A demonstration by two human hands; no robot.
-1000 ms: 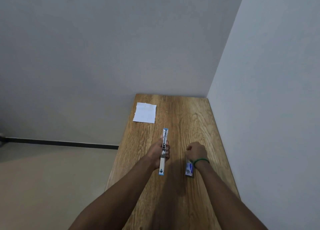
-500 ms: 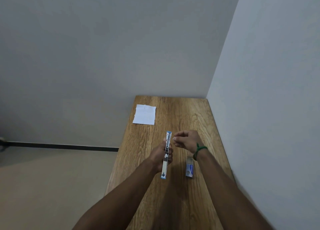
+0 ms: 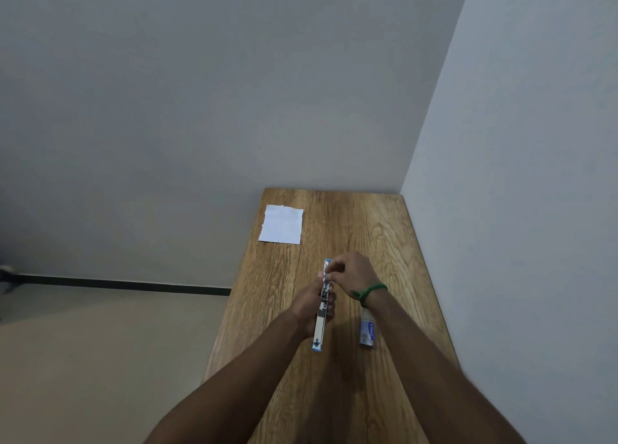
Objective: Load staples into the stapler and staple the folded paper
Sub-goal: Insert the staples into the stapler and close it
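Observation:
A slim blue and silver stapler point(image 3: 320, 326), swung open flat, is gripped at its middle by my left hand point(image 3: 311, 304) above the wooden table point(image 3: 384, 243). My right hand point(image 3: 351, 271), with a green band at the wrist, pinches its fingertips together on the stapler's far half; anything between the fingers is too small to make out. A small blue and white staple box point(image 3: 367, 333) lies on the table just right of the stapler, partly hidden by my right forearm. The folded white paper point(image 3: 282, 224) lies flat near the table's far left corner.
The table stands in a room corner, with a grey wall behind it and a wall along its right edge. Its left edge drops off to a beige floor point(image 3: 100, 360) with a dark skirting strip. Bare wood lies between the paper and my hands.
My right hand rose from the staple box and moved left and forward to the stapler's far half. My left hand kept its hold on the stapler.

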